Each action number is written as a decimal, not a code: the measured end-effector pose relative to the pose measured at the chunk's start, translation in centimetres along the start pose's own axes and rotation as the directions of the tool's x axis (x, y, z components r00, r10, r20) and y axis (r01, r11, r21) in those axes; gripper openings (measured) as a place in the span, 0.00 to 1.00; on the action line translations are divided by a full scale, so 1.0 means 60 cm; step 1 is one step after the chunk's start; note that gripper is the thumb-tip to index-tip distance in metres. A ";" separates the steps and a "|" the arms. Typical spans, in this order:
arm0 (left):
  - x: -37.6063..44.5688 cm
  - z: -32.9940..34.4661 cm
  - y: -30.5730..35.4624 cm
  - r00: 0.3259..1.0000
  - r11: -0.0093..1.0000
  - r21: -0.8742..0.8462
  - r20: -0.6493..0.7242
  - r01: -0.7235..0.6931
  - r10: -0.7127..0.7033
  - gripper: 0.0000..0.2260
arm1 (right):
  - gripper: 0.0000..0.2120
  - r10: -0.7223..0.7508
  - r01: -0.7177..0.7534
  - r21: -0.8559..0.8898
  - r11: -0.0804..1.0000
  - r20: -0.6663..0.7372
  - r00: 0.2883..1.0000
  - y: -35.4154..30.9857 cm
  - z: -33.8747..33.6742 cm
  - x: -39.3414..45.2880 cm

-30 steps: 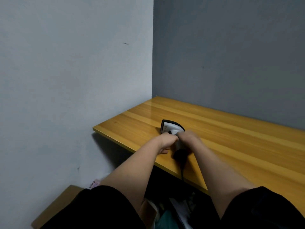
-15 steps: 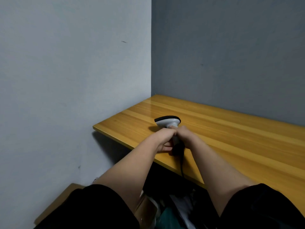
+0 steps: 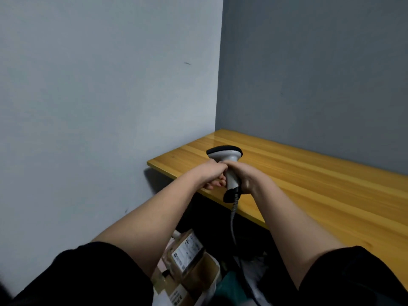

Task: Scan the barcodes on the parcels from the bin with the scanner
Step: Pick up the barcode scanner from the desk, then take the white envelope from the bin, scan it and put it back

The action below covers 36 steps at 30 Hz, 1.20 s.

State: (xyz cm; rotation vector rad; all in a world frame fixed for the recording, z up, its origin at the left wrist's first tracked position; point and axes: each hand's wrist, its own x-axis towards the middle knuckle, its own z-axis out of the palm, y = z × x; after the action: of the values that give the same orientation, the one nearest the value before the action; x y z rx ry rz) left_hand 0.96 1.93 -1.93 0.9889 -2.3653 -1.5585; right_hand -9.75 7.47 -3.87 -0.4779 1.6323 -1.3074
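Both hands are wrapped around the scanner's (image 3: 227, 164) handle: the left hand (image 3: 210, 174) from one side, the right hand (image 3: 245, 178) from the other. The scanner stands upright above the bench's (image 3: 309, 184) near edge, close to its left corner, its cable (image 3: 233, 219) hanging below. Labelled parcels (image 3: 187, 252) lie on the floor under the bench.

Both hands' grip on scanner (image 3: 229, 171) handle above table (image 3: 309, 184) edge.
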 end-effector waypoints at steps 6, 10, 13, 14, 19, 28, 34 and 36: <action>-0.040 -0.045 -0.072 0.998 0.999 0.013 -0.035 0.045 -0.045 0.11 | 0.12 0.000 -0.024 0.143 0.989 0.166 0.986 0.050 0.054 -0.030; -0.064 -0.066 -0.145 0.983 0.986 -0.007 -0.079 0.164 -0.164 0.12 | 0.09 -0.036 0.021 0.092 0.996 0.167 0.985 0.105 0.097 -0.021; -0.071 -0.076 -0.202 0.961 0.965 -0.045 -0.093 0.257 -0.260 0.12 | 0.10 -0.007 0.009 -0.009 1.000 0.158 0.987 0.139 0.122 -0.013; -0.074 -0.076 -0.219 0.951 0.956 -0.072 -0.100 0.285 -0.291 0.11 | 0.10 0.000 0.009 -0.061 0.998 0.145 0.989 0.149 0.130 -0.014; -0.087 -0.062 -0.313 0.899 0.895 -0.196 -0.106 0.401 -0.426 0.08 | 0.12 0.023 -0.011 -0.091 0.996 0.123 0.992 0.211 0.167 -0.004; -0.143 -0.003 -0.478 0.774 0.734 -0.284 0.051 0.617 -0.631 0.13 | 0.12 0.136 -0.122 -0.149 0.981 0.091 0.987 0.328 0.191 0.013; -0.198 0.035 -0.552 0.675 0.630 -0.298 0.072 0.717 -0.735 0.15 | 0.12 0.231 -0.214 -0.182 0.960 0.076 0.970 0.418 0.194 0.038; -0.208 0.048 -0.574 0.644 0.597 -0.310 0.072 0.740 -0.761 0.18 | 0.10 0.250 -0.229 -0.207 0.951 0.079 0.965 0.444 0.197 0.039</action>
State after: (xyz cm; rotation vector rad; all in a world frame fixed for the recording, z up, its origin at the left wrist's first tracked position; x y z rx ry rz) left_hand 24.57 3.01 -30.04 2.0837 -1.5857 -1.9992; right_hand 5.84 8.75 -28.54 -0.4416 1.6810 -0.9320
